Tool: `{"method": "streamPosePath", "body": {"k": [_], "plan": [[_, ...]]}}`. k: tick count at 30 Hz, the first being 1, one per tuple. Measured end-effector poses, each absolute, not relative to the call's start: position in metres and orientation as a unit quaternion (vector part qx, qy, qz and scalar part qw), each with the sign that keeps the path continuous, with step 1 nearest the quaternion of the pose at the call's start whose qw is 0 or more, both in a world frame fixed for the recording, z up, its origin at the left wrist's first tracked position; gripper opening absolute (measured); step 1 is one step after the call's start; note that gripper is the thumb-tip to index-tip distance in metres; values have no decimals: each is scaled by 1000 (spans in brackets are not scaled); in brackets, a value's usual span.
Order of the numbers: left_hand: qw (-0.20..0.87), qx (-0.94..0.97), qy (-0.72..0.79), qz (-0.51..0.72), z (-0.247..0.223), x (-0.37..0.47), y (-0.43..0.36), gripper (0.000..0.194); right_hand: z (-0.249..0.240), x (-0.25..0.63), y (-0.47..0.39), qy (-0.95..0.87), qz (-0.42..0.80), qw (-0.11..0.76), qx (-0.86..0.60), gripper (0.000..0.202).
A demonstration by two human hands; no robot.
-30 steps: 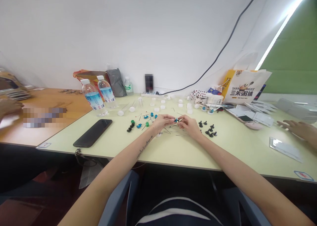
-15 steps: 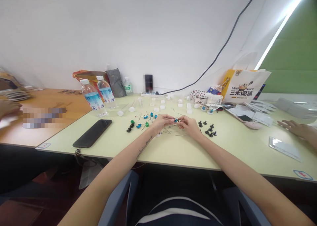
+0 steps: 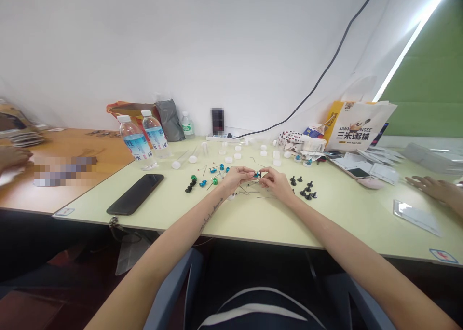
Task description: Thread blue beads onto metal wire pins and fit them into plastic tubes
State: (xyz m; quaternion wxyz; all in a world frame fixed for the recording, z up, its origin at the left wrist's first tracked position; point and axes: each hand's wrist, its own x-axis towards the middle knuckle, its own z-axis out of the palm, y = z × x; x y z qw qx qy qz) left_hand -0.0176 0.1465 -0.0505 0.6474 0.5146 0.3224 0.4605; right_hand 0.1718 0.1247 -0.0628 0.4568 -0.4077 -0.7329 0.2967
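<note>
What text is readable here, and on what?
"SANM…NGEE": white-and-yellow paper bag, middle letters hidden by printed figure.
"三米粥铺": same bag, below.
"水": nearer water bottle, other characters too small.
Too small or blurred: bag's smaller print, other water bottle, green-labelled bottle, table stickers, forearm tattoo.

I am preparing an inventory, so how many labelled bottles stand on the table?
3: the nearer blue-labelled bottle, the farther blue-labelled bottle beside it, and a green-labelled bottle right of the grey bag. More may be hidden behind that bag.
</note>
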Motion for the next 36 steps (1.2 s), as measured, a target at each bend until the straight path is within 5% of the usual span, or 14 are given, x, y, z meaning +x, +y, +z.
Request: {"method": "streamPosePath", "body": {"k": [36], "plan": [[651, 514, 323, 455, -51, -18, 148, 26, -59, 170, 121, -731, 304, 453, -410, 20]]}}
